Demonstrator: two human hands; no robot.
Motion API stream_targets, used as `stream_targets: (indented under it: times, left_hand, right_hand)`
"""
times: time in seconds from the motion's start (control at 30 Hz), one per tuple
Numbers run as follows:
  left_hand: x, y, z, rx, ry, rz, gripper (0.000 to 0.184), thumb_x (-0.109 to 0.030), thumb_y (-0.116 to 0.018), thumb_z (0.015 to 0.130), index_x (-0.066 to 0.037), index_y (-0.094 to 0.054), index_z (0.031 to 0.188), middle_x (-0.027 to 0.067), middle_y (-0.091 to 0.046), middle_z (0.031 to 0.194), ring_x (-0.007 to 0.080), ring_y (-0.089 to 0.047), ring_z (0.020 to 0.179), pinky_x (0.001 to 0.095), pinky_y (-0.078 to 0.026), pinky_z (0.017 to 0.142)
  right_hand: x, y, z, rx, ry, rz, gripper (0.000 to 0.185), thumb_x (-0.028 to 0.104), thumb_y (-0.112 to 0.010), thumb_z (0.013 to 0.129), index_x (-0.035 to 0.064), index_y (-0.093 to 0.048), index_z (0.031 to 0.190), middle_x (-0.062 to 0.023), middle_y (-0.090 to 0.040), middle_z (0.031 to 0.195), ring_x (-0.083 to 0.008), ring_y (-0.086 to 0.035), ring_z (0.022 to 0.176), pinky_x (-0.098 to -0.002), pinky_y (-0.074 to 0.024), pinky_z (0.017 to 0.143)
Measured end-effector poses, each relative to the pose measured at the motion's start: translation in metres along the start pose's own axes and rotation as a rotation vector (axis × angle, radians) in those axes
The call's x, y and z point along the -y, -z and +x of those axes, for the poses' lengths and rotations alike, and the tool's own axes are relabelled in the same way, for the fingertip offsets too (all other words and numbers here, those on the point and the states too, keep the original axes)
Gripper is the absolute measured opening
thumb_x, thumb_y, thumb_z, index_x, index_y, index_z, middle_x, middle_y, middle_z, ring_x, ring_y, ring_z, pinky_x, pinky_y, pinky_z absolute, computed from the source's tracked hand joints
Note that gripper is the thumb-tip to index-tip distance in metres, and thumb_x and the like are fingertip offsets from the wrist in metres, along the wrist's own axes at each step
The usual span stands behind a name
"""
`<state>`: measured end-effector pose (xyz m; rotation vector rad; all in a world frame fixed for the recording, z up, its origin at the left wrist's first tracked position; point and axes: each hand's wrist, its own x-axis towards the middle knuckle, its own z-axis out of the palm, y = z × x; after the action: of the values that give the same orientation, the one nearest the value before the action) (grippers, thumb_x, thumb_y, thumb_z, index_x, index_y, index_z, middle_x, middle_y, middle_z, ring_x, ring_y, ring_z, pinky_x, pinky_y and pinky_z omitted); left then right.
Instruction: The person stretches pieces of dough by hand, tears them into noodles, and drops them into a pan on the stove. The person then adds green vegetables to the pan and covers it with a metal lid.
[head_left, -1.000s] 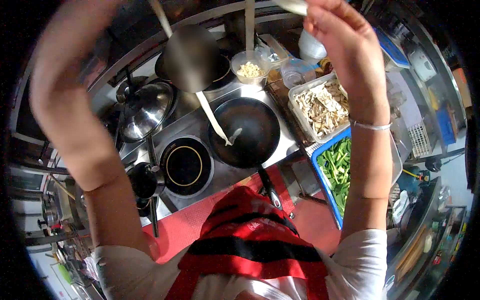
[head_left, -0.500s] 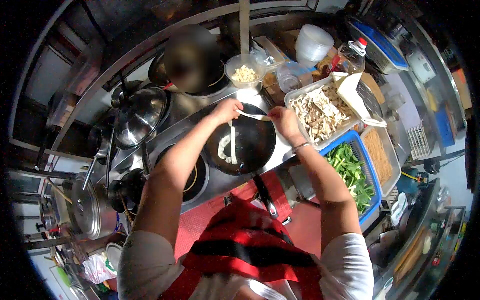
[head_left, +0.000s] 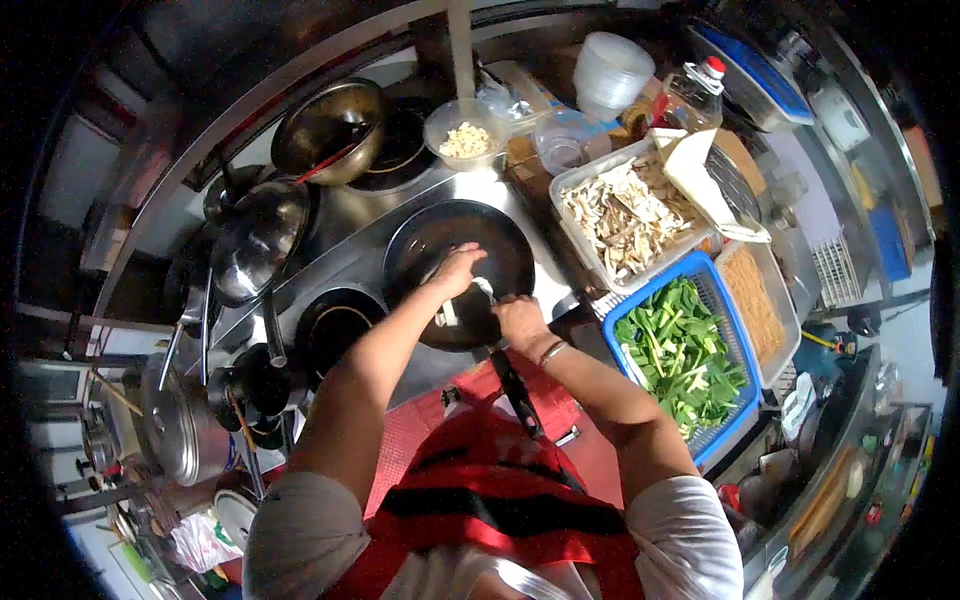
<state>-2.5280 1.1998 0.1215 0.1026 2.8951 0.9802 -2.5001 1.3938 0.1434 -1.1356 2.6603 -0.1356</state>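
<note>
head view, black pan: below both my hands.
white strip: in the pan, partly hidden; a pale bit shows between my hands.
left hand: over the pan's middle; i can't tell how far its grip opens or what it has.
right hand: at the pan's right edge, fingers curled; whether they pinch the strip, i can't tell.
mushroom box: right of the pan.
</note>
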Motion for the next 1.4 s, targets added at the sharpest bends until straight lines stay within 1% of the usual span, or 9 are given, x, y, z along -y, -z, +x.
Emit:
stream_targets:
  times: [0.3,0.67,0.8,0.93,1.07,1.13,1.2,1.27,1.4]
  left_hand:
    - [-0.116,0.035,-0.099,-0.279,-0.176,-0.362,0.029,-0.004,-0.054,0.088,-0.001,-0.055,0.117,0.0111,-0.056,0.118,0.0232,-0.052,0.113,0.0317,-0.038,0.098]
    - [-0.258,-0.083,-0.265,0.921,-0.804,-0.415,0.029,-0.01,-0.057,0.084,0.001,-0.059,0.111,0.0163,-0.057,0.118,0.0292,-0.053,0.112,0.0369,-0.04,0.097]
    - [-0.246,-0.16,-0.299,1.277,-0.634,-0.192,0.037,-0.02,-0.06,0.086,0.0,-0.056,0.117,0.0154,-0.059,0.116,0.0256,-0.055,0.11,0.0327,-0.042,0.094]
    - [-0.277,-0.205,-0.349,1.484,-0.486,-0.011,0.042,-0.025,-0.06,0.088,0.002,-0.054,0.12,0.0152,-0.061,0.114,0.0196,-0.058,0.105,0.029,-0.045,0.089]
    - [-0.316,-0.261,-0.419,1.685,-0.65,0.122,0.043,-0.029,-0.055,0.091,0.001,-0.054,0.121,0.0142,-0.063,0.112,0.0188,-0.059,0.103,0.0297,-0.045,0.089]
    - [-0.328,-0.303,-0.447,1.795,-0.865,0.147,0.042,-0.031,-0.053,0.093,0.001,-0.054,0.12,0.0139,-0.064,0.11,0.0211,-0.061,0.101,0.0311,-0.045,0.088]
    - [-0.389,-0.305,-0.492,1.685,-1.088,0.554,0.04,-0.033,-0.051,0.093,-0.002,-0.057,0.116,0.0188,-0.063,0.106,0.0268,-0.061,0.1,0.0343,-0.046,0.087]
    - [-0.439,-0.318,-0.539,1.618,-1.249,0.852,0.039,-0.034,-0.053,0.091,-0.003,-0.059,0.114,0.0216,-0.063,0.105,0.0298,-0.062,0.1,0.036,-0.047,0.086]
    - [-0.506,-0.382,-0.619,1.689,-1.447,0.368,0.039,-0.034,-0.06,0.086,-0.003,-0.062,0.109,0.0208,-0.063,0.104,0.0317,-0.061,0.099,0.0393,-0.048,0.083]
  right_hand:
    - [0.047,0.059,-0.153,-0.441,0.014,0.637,0.017,0.009,-0.059,0.079,0.0006,-0.057,0.094,-0.0167,-0.055,0.091,-0.0362,-0.056,0.083,-0.0437,-0.0464,0.07]
    - [0.171,-0.111,-0.451,-0.524,-1.251,0.928,0.034,0.036,-0.054,0.088,0.0031,-0.06,0.094,-0.0199,-0.063,0.087,-0.037,-0.06,0.084,-0.0445,-0.0467,0.074]
    - [0.263,-0.181,-0.523,-0.551,-1.533,1.053,0.045,0.045,-0.053,0.087,0.0044,-0.062,0.104,-0.0201,-0.064,0.094,-0.0343,-0.062,0.091,-0.0433,-0.0467,0.079]
    - [0.352,-0.25,-0.577,-0.664,-1.5,1.419,0.066,0.061,-0.041,0.088,0.0032,-0.057,0.116,-0.0217,-0.059,0.115,-0.0329,-0.055,0.11,-0.0413,-0.0403,0.094]
    - [0.431,-0.28,-0.646,-1.056,-1.451,1.841,0.053,0.043,-0.036,0.097,0.0023,-0.05,0.128,-0.0159,-0.049,0.132,-0.024,-0.048,0.12,-0.0335,-0.0326,0.104]
    - [0.466,-0.266,-0.698,-0.87,-1.633,1.636,0.056,0.054,-0.041,0.09,0.006,-0.064,0.109,-0.0187,-0.062,0.112,-0.0308,-0.056,0.107,-0.0404,-0.0406,0.095]
    - [0.499,-0.258,-0.744,-0.243,-1.871,1.323,0.043,0.039,-0.049,0.088,0.0033,-0.062,0.108,-0.0203,-0.06,0.112,-0.0339,-0.058,0.105,-0.0433,-0.0448,0.091]
    - [0.528,-0.261,-0.782,-0.155,-2.003,1.1,0.037,0.036,-0.055,0.083,0.0029,-0.064,0.099,-0.0205,-0.063,0.101,-0.0375,-0.059,0.096,-0.0463,-0.0478,0.084]
    - [0.551,-0.305,-0.843,-1.082,-2.37,0.764,0.032,0.029,-0.061,0.081,0.0024,-0.064,0.1,-0.0199,-0.063,0.1,-0.0337,-0.061,0.095,-0.0416,-0.0491,0.083]
